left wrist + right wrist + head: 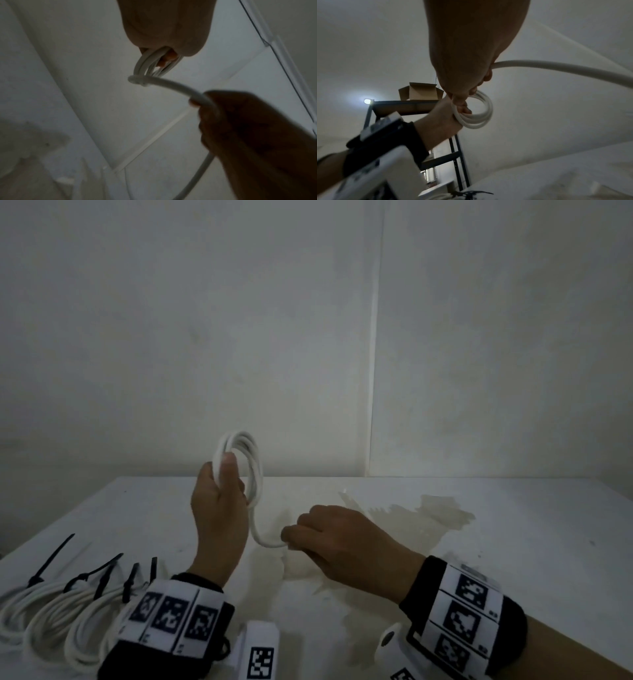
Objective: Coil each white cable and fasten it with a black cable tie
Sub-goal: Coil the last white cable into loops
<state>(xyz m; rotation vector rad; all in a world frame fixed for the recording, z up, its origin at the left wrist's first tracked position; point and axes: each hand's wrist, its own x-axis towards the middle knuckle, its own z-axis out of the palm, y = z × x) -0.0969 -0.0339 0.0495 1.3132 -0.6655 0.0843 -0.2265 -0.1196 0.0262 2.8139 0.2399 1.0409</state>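
My left hand (219,501) is raised above the table and grips a white cable coil (251,460) of several loops, thumb pressed on its left side. The coil (481,113) stands upright in that hand (447,119). A loose length of the same cable (258,534) hangs from the coil and runs to my right hand (322,537), which pinches it low over the table. In the left wrist view the cable tail (171,85) leads from the loops (147,63) into the right hand (240,121). Black cable ties (51,558) lie at the near left.
Coiled white cables (51,618), each fastened with a black tie, lie at the table's near left corner. The white table (513,542) bears a pale stain at centre and right. A wall stands close behind. A dark metal shelf (457,159) holds a cardboard box (421,92).
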